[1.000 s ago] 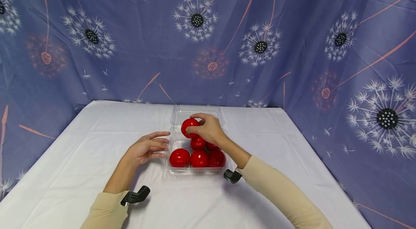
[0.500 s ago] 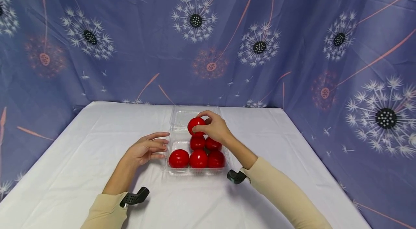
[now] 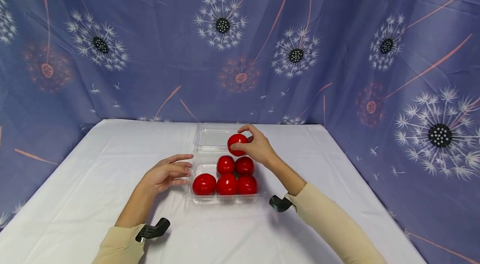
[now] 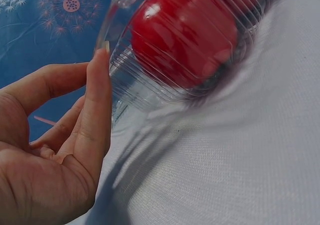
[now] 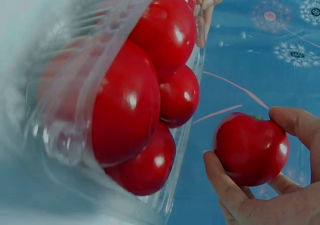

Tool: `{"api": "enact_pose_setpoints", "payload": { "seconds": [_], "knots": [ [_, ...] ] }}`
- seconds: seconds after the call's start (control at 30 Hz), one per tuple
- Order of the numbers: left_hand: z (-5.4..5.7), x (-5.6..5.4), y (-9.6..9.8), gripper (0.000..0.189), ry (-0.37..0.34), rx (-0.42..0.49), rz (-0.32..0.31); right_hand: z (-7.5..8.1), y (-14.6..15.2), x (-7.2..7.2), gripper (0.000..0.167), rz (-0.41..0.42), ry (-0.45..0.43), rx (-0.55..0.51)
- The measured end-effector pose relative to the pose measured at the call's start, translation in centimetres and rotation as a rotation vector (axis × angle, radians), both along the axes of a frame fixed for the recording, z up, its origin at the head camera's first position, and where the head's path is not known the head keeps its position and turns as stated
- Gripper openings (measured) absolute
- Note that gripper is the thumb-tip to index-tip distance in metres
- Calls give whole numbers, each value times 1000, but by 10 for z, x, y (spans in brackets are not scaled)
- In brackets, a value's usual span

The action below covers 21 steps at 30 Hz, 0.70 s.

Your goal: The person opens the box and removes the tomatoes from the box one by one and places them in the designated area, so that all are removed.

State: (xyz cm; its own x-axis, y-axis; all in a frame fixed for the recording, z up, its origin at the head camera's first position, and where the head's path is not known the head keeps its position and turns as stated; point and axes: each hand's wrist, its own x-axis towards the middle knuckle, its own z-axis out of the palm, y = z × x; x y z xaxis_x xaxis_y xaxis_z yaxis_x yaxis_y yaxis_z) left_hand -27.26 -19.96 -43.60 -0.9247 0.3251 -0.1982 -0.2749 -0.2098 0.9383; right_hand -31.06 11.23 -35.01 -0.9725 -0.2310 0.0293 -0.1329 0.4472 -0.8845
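Observation:
My right hand (image 3: 259, 147) pinches a shiny red tomato (image 5: 246, 147) between thumb and fingers, above the far right part of a clear plastic clamshell box (image 3: 225, 198). A bit of green marks the tomato's top in the right wrist view. Inside the box lie several red tomatoes: three along the near side, including a tomato (image 3: 204, 184) at the near left, and two behind them toward the right. My left hand (image 3: 166, 174) stands at the box's left wall with fingers loosely extended, one fingertip (image 4: 102, 55) right at the rim.
The box's clear lid (image 3: 213, 137) lies folded back at the far side. A white cloth (image 3: 108, 164) covers the table, and a blue curtain (image 3: 157, 47) with dandelion prints hangs behind it. Black wrist cameras sit on both sleeves.
My right hand has carried the tomato rightward, from the left of the back tomatoes to above the right one. My left hand stays by the box's left wall.

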Motion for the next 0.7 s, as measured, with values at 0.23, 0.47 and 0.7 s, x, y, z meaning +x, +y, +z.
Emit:
{"api": "enact_pose_setpoints", "payload": {
  "seconds": [0.23, 0.47, 0.7],
  "knots": [
    [-1, 0, -1, 51, 0, 15, -7, 3, 9, 0, 54, 41, -5, -10],
    [-2, 1, -1, 52, 3, -4, -7, 1, 13, 0, 55, 50, -44, -2],
    [0, 1, -1, 55, 5, 11, -18, 2, 20, 0, 51, 17, -44, 17]
  ]
}}
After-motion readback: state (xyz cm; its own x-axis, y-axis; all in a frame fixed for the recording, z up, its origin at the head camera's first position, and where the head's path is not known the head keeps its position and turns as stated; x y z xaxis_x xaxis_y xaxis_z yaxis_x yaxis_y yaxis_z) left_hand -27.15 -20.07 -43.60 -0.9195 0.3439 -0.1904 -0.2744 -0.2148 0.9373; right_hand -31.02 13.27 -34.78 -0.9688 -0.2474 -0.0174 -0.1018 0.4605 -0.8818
